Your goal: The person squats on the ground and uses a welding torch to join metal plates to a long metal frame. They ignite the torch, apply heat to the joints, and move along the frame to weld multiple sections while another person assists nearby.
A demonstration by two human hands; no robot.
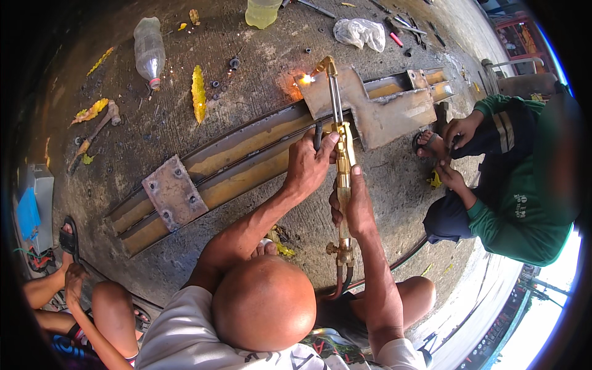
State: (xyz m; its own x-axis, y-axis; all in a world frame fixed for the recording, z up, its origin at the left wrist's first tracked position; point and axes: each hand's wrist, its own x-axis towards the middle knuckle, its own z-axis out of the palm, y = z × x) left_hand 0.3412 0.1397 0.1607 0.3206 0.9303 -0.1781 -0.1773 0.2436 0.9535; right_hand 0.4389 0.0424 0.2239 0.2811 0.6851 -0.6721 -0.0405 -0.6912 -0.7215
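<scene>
A brass cutting torch runs lengthwise in front of me, its bent head over the edge of a rusty steel plate. Bright orange light and sparks glow on the plate's left edge, below the torch tip. My right hand wraps around the torch's handle. Farther up, my left hand closes on the torch body, with a short black piece sticking up beside its fingers. Under the plate lie long rusty steel channels, and a smaller drilled plate rests across their left end.
A person in green crouches at right, hands near the plate's end. Another person's bare legs show at lower left. A plastic bottle, a hammer, a plastic bag and nuts lie beyond. Hoses trail from the torch.
</scene>
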